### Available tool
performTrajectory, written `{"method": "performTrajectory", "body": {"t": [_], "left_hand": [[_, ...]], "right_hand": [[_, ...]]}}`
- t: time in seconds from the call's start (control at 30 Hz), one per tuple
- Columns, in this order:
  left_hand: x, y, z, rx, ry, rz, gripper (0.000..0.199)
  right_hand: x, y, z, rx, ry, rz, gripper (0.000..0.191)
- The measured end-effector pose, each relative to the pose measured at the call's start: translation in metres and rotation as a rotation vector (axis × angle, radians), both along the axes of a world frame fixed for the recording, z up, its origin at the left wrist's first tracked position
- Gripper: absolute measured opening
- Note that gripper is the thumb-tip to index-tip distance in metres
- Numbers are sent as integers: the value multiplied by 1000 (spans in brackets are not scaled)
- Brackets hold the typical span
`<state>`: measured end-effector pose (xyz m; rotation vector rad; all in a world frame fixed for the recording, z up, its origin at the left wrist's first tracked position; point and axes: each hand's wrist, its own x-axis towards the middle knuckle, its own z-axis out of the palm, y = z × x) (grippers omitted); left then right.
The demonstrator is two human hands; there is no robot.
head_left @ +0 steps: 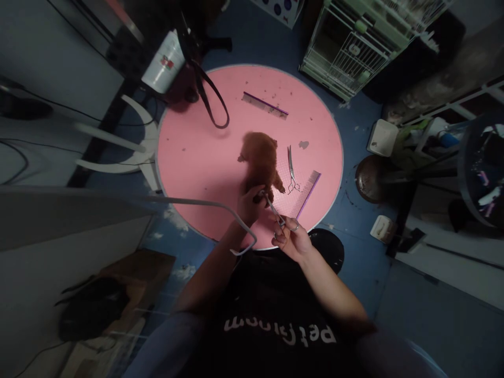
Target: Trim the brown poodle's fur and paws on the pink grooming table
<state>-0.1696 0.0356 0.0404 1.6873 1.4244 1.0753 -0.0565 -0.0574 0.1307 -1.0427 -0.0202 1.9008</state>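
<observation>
A small brown dog stands on the round pink table. My left hand is closed around the dog's head at the near end, which the fingers partly hide. In my right hand is a pair of scissors, with fingers through the ring handles and the blades pointing up and left to the dog's head, beside my left fingers. To the right of the dog lie a second pair of scissors and a purple comb. Another purple comb lies beyond the dog.
A grey curved bar crosses above the table's near left part. A black strap loop hangs at the back left, near a white canister. A wire cage stands behind right, a black round seat near right.
</observation>
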Motion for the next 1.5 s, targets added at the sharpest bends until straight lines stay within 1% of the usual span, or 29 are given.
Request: {"method": "performTrajectory", "body": {"t": [0.13, 0.2, 0.27, 0.33, 0.4, 0.5, 0.6, 0.7, 0.87, 1.03, 1.1, 1.2, 1.33, 1.4, 1.5], "left_hand": [[-1, 2, 1, -30, 20, -23, 26], [-2, 3, 0, -32, 26, -21, 24], [-3, 3, 0, -34, 24, -15, 22], [-3, 3, -1, -52, 21, -12, 21], [-3, 3, 0, -81, 16, -6, 23], [-2, 3, 0, -119, 0, -13, 26], [-3, 3, 0, -145, -7, -45, 27], [-4, 3, 1, -158, -6, -58, 27], [-4, 3, 3, -184, 2, -60, 27], [-5, 4, 1, -174, -52, -52, 24], [-5, 4, 0, -169, -58, -40, 23], [-4, 5, 0, -161, -38, -34, 24], [-3, 4, 1, -153, -15, -48, 25], [-3, 4, 2, -138, -20, -58, 26], [-4, 4, 1, -120, -38, -62, 24]], "right_hand": [[0, -4, 0, 77, -84, -16, 47], [4, -4, 2, 129, -125, -38, 46], [10, -3, 5, 159, -167, -29, 44], [15, -2, 7, 142, -225, 56, 43], [18, 0, 7, 122, -334, 201, 41], [16, 2, 7, 174, -536, 395, 31], [13, 6, 6, 230, -695, 486, 25], [12, 12, 6, 213, -789, 543, 26], [10, 19, 7, 210, -806, 566, 24], [10, 11, 15, 292, -687, 562, 27], [10, 8, 17, 297, -672, 572, 29], [12, 9, 15, 254, -725, 546, 26], [13, 19, 10, 195, -802, 545, 24], [13, 22, 8, 197, -788, 551, 23], [13, 20, 11, 249, -719, 560, 22]]}}
